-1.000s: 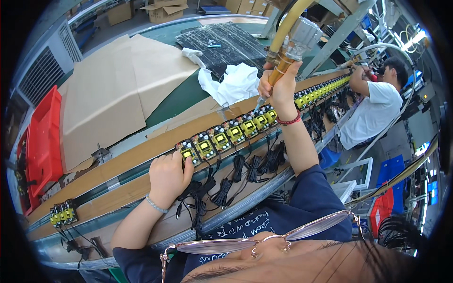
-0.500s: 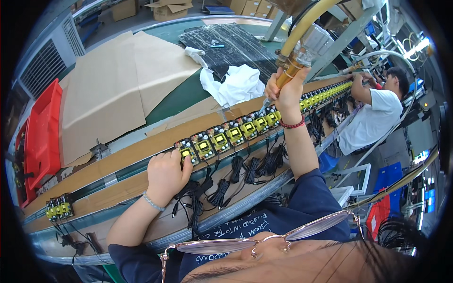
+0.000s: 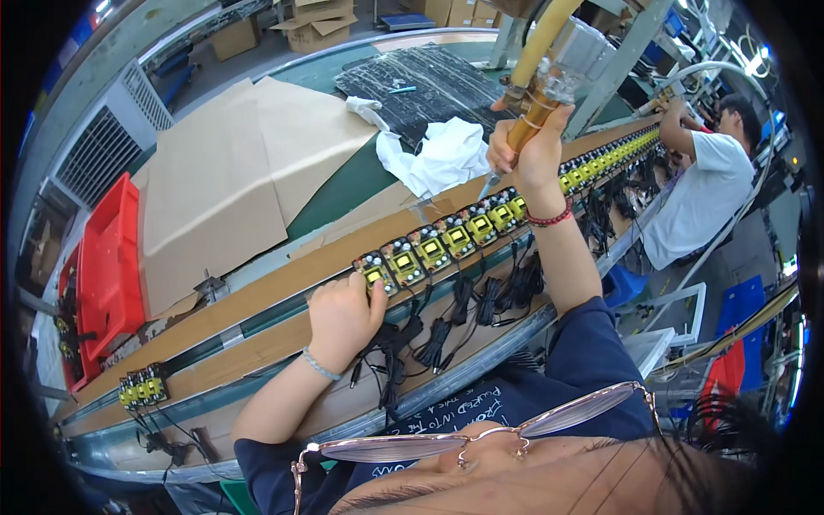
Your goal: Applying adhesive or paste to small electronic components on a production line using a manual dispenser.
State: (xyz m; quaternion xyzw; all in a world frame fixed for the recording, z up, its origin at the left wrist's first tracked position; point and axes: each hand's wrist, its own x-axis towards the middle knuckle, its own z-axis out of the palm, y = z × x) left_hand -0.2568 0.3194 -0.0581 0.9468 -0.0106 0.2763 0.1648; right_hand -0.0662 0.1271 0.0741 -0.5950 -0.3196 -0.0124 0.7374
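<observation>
Holding an amber tool [image 3: 537, 112] by its lower part, the right hand [image 3: 534, 154] is closed round it in the upper right of the frame, and the thin tip points down toward a long row of circuit boards [image 3: 431, 249]. This row runs from the centre to the upper right. The left hand [image 3: 346, 314] is touching the board at the near end, its fingers held narrow; whether it really grips this board, I am not able to say.

Below the row, bundles of black cables [image 3: 436, 342] hang over the near side. The right forearm [image 3: 570, 264] crosses the row and hides a part of it, while the eyeglasses [image 3: 378, 447] of the person cover the bottom centre. A yellow hose [image 3: 549, 39] comes down from the top edge to the tool.

Just beyond the row lies a white cloth [image 3: 446, 159] (it is crumpled), partly over a dark board [image 3: 412, 81]. Cardboard sheets [image 3: 210, 197] cover the green tabletop [image 3: 330, 187] toward the upper left, near a red bin [image 3: 112, 266]. A smaller group of boards [image 3: 143, 388] is at the lower left. A co-worker [image 3: 704, 172] stands at the upper right.
</observation>
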